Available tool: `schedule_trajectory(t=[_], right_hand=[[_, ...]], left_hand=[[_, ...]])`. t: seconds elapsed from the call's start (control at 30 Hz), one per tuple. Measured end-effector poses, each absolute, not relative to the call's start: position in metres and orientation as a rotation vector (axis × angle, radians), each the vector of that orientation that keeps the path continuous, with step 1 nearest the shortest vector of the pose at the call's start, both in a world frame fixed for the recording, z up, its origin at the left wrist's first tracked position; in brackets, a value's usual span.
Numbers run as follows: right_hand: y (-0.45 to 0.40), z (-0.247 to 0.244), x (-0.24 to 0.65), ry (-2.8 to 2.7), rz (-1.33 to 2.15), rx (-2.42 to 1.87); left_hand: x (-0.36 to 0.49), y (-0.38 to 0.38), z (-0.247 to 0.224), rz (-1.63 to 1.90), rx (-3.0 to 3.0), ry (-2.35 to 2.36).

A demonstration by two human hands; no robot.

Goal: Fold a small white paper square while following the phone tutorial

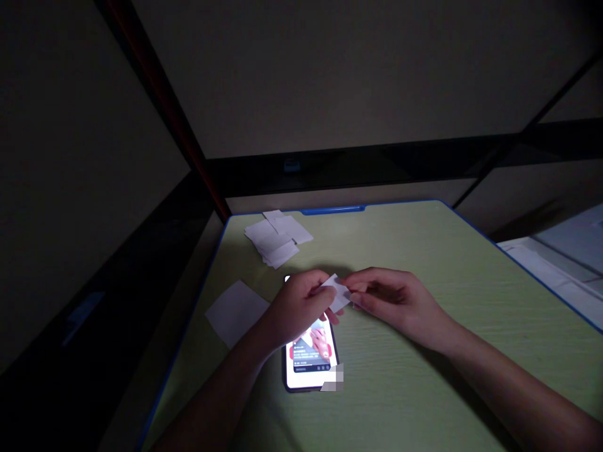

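Head view: the left hand (301,304) and right hand (393,301) both pinch a small paper (338,292) by its edges above the lit phone (311,351) on the table (424,251). The thin fingertip grip could let it slip or crease; dim light hinders alignment.

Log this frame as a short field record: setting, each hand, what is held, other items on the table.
setting: dim room, green table with a blue edge
left hand: pinches the left side of a small white paper piece, above a phone
right hand: pinches the right side of the same piece
phone: flat on the table, screen lit, partly hidden by the left hand
paper pile: loose white pieces near the far left corner
single sheet: white, flat at the table's left edge
contact: both hands hold the piece clear of the table
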State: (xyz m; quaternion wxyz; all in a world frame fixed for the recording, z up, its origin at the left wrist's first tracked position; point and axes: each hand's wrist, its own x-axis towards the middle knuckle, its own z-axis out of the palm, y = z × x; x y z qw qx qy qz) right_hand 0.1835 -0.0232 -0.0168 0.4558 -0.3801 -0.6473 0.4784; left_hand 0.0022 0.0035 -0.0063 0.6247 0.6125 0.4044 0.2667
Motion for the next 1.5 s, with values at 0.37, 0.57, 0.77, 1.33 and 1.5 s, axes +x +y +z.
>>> schedule_trajectory(t=[0.37,0.57,0.77,1.33,1.5], right_hand=[[-0.025,-0.018,0.183,-1.655,0.997,-1.050],[-0.029,-0.021,0.179,-1.763,0.644,-1.149],[-0.039,-0.027,0.164,-2.200,0.660,-0.927],[-0.033,-0.024,0.172,-1.766,0.501,-1.105],[-0.037,-0.028,0.171,-1.917,0.617,-1.065]], left_hand=[[0.003,0.003,-0.007,0.658,1.422,0.949],[-0.003,0.010,-0.009,0.901,1.559,1.150],[-0.005,0.012,-0.011,0.983,1.653,1.233],[-0.004,0.008,-0.009,0.934,1.697,1.214],[-0.007,0.011,-0.007,0.977,1.666,1.238]])
